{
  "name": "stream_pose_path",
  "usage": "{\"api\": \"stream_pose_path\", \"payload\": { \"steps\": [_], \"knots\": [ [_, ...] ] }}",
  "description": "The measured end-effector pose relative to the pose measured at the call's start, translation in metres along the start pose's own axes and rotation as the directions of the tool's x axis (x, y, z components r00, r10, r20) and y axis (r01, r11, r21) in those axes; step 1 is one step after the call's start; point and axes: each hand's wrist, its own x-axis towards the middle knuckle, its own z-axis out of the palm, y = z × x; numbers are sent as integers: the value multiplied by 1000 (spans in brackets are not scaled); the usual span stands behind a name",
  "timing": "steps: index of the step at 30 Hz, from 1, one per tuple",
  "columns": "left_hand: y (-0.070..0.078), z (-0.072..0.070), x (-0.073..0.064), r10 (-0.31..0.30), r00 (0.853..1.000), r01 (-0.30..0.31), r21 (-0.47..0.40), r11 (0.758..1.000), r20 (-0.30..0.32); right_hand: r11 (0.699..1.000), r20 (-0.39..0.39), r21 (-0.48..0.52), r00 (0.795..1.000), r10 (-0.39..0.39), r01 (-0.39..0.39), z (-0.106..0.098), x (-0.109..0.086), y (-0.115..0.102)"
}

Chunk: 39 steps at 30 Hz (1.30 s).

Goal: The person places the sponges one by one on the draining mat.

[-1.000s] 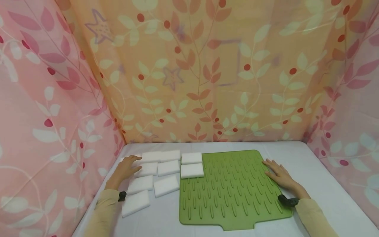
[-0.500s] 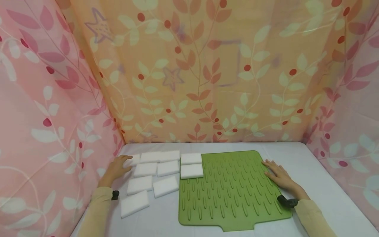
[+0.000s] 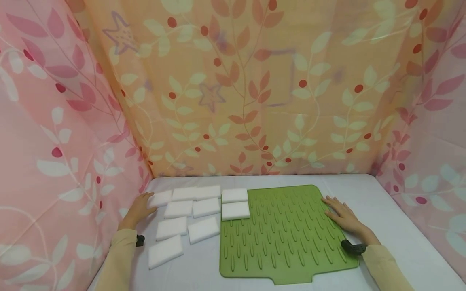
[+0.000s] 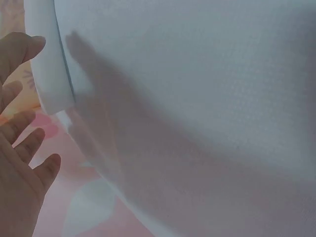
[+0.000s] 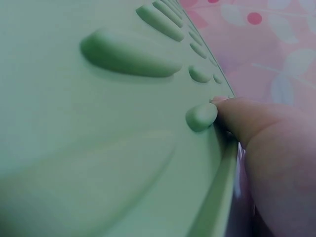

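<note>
Several white sponge blocks (image 3: 176, 209) lie on the left side of the table. My left hand (image 3: 138, 210) is at the left end of the back-left sponge block (image 3: 161, 198), its thumb and fingers spread around that end. In the left wrist view, the thumb (image 4: 34, 45) overlaps the block's edge (image 4: 52, 64); whether it touches is unclear. The green ridged mat (image 3: 284, 234) carries two more sponge blocks (image 3: 235, 203) in its back-left corner. My right hand (image 3: 344, 216) rests on the mat's right edge with extended fingers; its thumb (image 5: 237, 116) lies by a raised ridge.
A white cloth (image 3: 407, 238) covers the table. Floral curtains (image 3: 269, 101) enclose the back and both sides. The mat's tab (image 3: 293, 279) points toward the front edge. Dark bands (image 3: 353, 247) sit at both wrists.
My left hand has drawn back to the left, uncovering the back-left sponge block, and now sits at its end. The right hand and mat have stayed put.
</note>
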Motion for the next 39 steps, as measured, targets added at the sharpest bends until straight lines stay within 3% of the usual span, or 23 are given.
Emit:
{"api": "stream_pose_path", "payload": {
  "steps": [9, 16, 21, 28, 39],
  "knots": [
    [-11, 5, -2, -86, 990, 85, 17, 996, 109, 1000, 1, -4, 1000, 7, -7, 0, 0, 0],
    [-13, 8, -3, -113, 988, 115, -14, 993, 105, 1000, 10, 17, 1000, 16, -16, -1, 0, 0],
    [-16, 8, -3, -150, 979, 156, -30, 987, 139, 1000, 10, 18, 1000, 18, -18, -1, 1, 0],
    [-13, 5, -5, -139, 979, 143, -18, 989, 151, 1000, 19, 22, 1000, 22, -22, -1, 1, -1],
    [-6, -1, -6, -176, 974, 179, -10, 984, 142, 1000, 13, 7, 1000, 9, -9, -1, 2, 2]
  ]
}}
